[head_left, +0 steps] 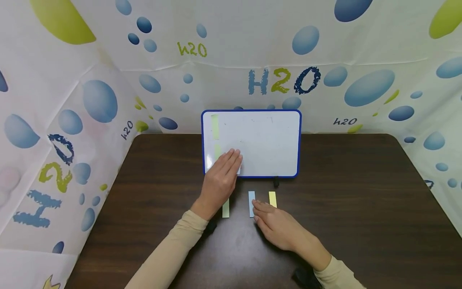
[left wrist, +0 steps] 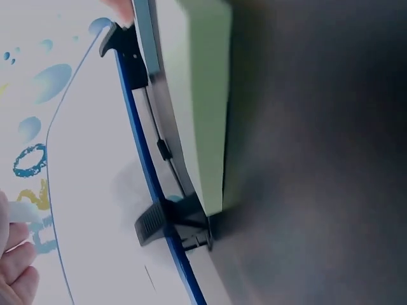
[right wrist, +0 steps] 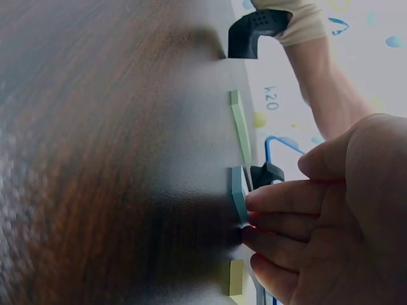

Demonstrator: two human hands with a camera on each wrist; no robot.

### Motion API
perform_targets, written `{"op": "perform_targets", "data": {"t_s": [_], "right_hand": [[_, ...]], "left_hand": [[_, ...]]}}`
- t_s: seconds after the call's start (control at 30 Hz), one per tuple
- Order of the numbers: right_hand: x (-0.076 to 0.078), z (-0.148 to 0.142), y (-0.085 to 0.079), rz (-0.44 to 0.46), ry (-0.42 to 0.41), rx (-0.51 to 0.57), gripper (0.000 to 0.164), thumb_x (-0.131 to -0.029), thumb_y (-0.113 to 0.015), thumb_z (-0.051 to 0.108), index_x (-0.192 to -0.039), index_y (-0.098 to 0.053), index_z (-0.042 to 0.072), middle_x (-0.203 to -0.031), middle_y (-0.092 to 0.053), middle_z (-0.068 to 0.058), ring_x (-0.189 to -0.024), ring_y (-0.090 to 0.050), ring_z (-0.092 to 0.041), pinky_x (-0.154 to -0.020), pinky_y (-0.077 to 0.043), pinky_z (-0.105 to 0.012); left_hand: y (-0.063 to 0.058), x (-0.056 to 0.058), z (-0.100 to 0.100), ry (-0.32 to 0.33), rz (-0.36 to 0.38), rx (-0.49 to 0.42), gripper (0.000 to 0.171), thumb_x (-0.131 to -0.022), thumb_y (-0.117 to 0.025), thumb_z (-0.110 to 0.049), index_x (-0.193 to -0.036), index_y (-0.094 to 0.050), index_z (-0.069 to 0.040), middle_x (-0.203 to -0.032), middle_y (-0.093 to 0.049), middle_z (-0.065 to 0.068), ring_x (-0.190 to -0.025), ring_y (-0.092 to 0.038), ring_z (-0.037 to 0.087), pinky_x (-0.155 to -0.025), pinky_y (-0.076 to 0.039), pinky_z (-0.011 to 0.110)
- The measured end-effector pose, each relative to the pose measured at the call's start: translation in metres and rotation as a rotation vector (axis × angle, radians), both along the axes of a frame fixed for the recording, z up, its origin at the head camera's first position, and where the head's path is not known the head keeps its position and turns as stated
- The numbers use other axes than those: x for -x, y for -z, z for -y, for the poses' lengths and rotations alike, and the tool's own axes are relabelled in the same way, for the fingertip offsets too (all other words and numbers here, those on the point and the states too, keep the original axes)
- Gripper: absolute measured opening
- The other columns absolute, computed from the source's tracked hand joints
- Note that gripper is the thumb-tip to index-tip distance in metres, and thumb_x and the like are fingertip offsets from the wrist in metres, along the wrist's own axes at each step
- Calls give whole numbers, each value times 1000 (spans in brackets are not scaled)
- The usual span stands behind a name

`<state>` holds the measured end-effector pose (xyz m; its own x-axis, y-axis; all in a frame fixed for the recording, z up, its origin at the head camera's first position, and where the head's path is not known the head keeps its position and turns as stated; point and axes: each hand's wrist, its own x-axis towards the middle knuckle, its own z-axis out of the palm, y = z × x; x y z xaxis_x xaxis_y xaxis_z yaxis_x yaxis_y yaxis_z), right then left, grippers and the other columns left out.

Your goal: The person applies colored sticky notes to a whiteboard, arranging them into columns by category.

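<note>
My left hand (head_left: 221,172) is at the lower left of a blue-framed whiteboard (head_left: 268,144), its fingers close together. In the left wrist view, a pale paper strip (left wrist: 24,213) shows between that hand's thumb and fingers. Two light green strips (head_left: 215,126) are stuck in a column down the board's left side, the lower one partly covered by the hand. My right hand (head_left: 278,226) rests over the table with its fingers extended, fingertips at the edge of a blue sticky-note pad (right wrist: 237,190). Nothing is gripped in it.
A green pad (head_left: 225,208) lies below the left wrist, and a yellow pad (head_left: 272,198) lies beyond the right hand's fingers. Black clip-like feet (left wrist: 156,222) prop the whiteboard on the dark wooden table (head_left: 346,192). A patterned cloth (head_left: 223,88) hangs behind.
</note>
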<state>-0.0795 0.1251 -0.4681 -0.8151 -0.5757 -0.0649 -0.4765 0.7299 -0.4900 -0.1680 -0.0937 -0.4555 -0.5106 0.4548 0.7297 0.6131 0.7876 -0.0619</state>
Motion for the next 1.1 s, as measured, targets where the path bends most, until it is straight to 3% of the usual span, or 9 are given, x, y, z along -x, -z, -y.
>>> {"op": "perform_targets", "data": {"t_s": [0.43,0.8,1.1], "right_hand": [[-1,1,2,-39,-8,-11,43,-108,-45,25,-141,-60,0,-154,-51,-13,-143,-50,-31,-117,-44,-49],[-4,3,4,-78,-11,-39,44,-108,-47,26,-141,-59,-1,-154,-51,-15,-143,-49,-32,-117,-44,-48],[-4,3,2,-53,-3,-41,44,-108,-46,26,-142,-58,0,-155,-50,-14,-144,-48,-31,-117,-44,-48]], "left_hand": [[-5,23,3,-32,-53,-8,41,-95,-71,-8,-135,-65,-3,-140,-64,12,-135,-60,25,-117,-45,38],[-9,50,4,-63,-78,-2,44,-94,-73,-9,-136,-65,-1,-140,-64,14,-134,-60,28,-117,-44,39],[-11,67,2,-64,-111,6,37,-99,-65,-6,-135,-64,1,-140,-64,16,-133,-60,30,-117,-44,40]]}}
